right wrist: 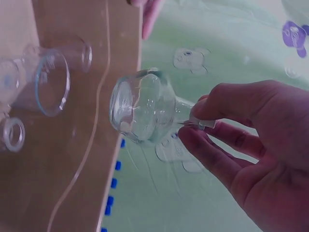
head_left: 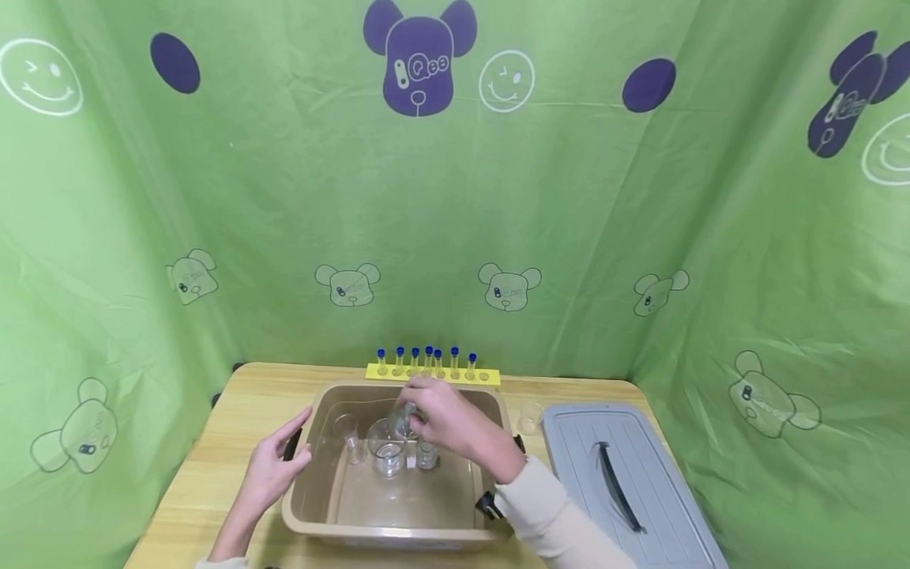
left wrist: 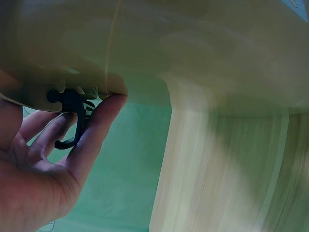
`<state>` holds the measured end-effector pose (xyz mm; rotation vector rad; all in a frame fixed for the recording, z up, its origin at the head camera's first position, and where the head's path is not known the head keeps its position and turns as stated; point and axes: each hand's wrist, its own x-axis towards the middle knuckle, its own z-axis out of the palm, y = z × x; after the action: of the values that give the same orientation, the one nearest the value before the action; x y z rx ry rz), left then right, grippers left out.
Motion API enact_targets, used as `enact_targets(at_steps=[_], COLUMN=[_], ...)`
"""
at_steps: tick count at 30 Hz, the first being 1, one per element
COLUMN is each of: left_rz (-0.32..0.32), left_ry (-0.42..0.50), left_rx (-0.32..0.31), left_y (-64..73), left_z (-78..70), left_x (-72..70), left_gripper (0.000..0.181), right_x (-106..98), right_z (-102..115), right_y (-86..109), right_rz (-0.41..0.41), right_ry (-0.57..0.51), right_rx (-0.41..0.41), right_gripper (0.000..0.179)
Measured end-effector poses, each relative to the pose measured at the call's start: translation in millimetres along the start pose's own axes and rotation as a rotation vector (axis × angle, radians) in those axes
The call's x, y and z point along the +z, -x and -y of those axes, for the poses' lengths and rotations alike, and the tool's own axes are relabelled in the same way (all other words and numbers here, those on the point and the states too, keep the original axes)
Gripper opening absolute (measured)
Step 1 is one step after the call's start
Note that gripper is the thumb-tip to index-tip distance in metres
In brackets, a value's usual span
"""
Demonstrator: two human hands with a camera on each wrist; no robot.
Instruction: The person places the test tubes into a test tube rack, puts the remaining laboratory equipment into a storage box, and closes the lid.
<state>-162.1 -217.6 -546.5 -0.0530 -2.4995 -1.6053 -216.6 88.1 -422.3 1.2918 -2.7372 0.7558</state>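
Note:
My right hand [head_left: 442, 416] pinches a clear glass flask [right wrist: 143, 107] by its narrow neck, between thumb and fingers. The flask's wide body hangs over the back half of a brown plastic bin [head_left: 387, 514]. Below it inside the bin are a large beaker [head_left: 388, 458], a small glass vessel [head_left: 426, 454] and a slender glass cylinder [head_left: 351, 442]. At the bin's left side, my left hand [head_left: 273, 466] rests with thumb and forefinger spread around a black latch [left wrist: 72, 116]. The forefinger is nearly straight, its tip against the bin wall in the left wrist view.
Behind the bin stands a yellow rack [head_left: 432, 374] with several blue-capped tubes. A grey lid [head_left: 579, 466] with a black handle lies on the wooden table [head_left: 213, 458] at right, with a clear glass vessel [head_left: 529, 417] beside it. Green curtains [head_left: 426, 197] surround the table.

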Motion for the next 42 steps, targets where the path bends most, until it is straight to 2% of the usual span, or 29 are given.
enact_targets(at_steps=[6,12,21,31,42], left_rz=[0.006,0.009,0.01,0.0,0.004], left_ry=[0.014,0.022,0.015,-0.009,0.008], left_rx=[0.01,-0.003,0.001,0.015,-0.004], left_y=[-0.3,0.0,0.6,0.4,-0.4], left_z=[1.5,2.7,1.6,2.2,1.7], left_x=[1.2,-0.3,-0.1,-0.2,-0.7], left_gripper=[0.062,0.063,0.062,0.062,0.062], right_x=[18,34,60,82,102], right_z=[8,13,17,19,20], right_y=[-6.2,-16.4,-27.6,-35.5,-43.9], right_rz=[0.076,0.129,0.178,0.276,0.41], right_ry=[0.042,0.09,0.164,0.207,0.193], right_rx=[-0.023,-0.083,-0.247,-0.261,-0.248], right_gripper=[0.025,0.026,0.03,0.029,0.025])
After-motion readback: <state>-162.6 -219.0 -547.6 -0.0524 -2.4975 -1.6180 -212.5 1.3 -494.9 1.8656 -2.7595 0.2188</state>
